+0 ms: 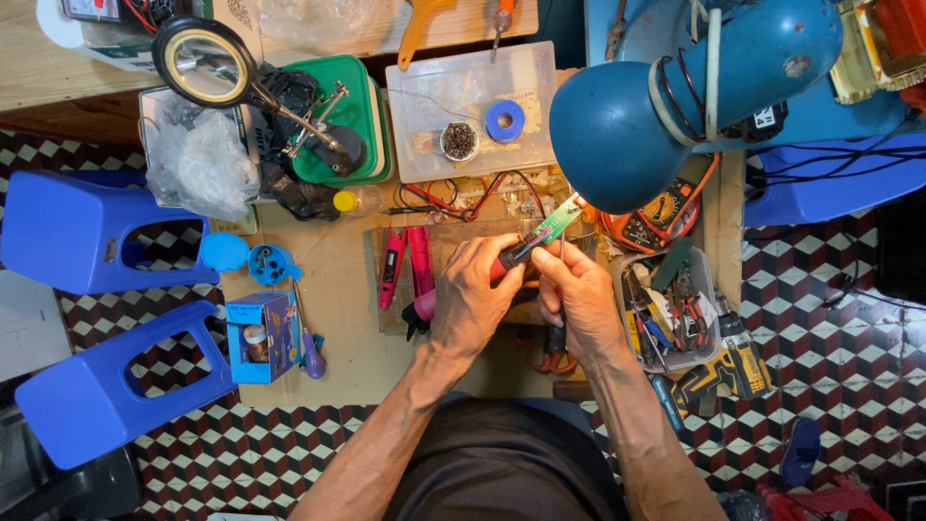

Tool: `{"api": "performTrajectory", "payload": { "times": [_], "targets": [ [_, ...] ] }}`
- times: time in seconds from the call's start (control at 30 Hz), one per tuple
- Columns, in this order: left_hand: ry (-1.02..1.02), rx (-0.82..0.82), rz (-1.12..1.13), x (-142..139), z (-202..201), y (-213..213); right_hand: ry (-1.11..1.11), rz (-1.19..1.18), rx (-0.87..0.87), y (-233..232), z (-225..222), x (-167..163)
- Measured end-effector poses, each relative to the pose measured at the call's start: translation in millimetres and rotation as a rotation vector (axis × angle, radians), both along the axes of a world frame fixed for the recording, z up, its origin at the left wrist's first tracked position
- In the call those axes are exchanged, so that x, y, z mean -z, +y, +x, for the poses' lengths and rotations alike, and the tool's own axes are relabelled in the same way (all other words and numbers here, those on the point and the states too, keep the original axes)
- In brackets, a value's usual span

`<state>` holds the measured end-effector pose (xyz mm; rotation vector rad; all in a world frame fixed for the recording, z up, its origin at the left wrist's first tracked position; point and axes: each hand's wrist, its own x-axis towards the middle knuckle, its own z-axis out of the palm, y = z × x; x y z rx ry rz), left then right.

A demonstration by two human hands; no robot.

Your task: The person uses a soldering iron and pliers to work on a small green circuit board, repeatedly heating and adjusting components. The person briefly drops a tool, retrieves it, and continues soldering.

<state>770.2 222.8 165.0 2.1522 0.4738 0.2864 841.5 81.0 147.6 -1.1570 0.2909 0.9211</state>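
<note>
Holding a pink tool (502,262) in the left hand (470,301), fingers curled shut around its handle; dark tip poking out up and to the right, pink back end (425,305) sticking out by the wrist. Pinching a small green circuit board (558,221) with the right hand (582,297), fingertips (555,259) closed on its lower end, just above both hands. Tool tip and board meeting between the hands, hard to tell if touching. Lower part of the board hidden by fingers.

Sitting above the right hand, a big blue lamp (666,96), covering much of the worktop (338,318) behind it. Peeking out under the lamp, a yellow meter (661,214), mostly hidden. Right of the right hand, a clear tub of tools (670,309), too jumbled to pick apart. Below that, a yellow and black drill (723,371), partly off the edge. Left of the left hand, two more pink tools (405,260) lying flat. Farther left, a small blue box (262,336). Up and left, a round magnifying glass (204,60) on a stand, a green tray (357,116) half covered.
</note>
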Motion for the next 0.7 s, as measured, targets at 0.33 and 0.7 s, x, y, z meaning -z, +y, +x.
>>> {"api": "performTrajectory", "payload": {
  "times": [0.33, 0.7],
  "targets": [
    [0.073, 0.036, -0.053, -5, -3, 3, 0.031, -0.032, -0.004, 0, -1, 1],
    [0.196, -0.009, -0.242, -10, -5, 4, 0.027, -0.038, 0.016, 1, -6, -8]
  ]
}}
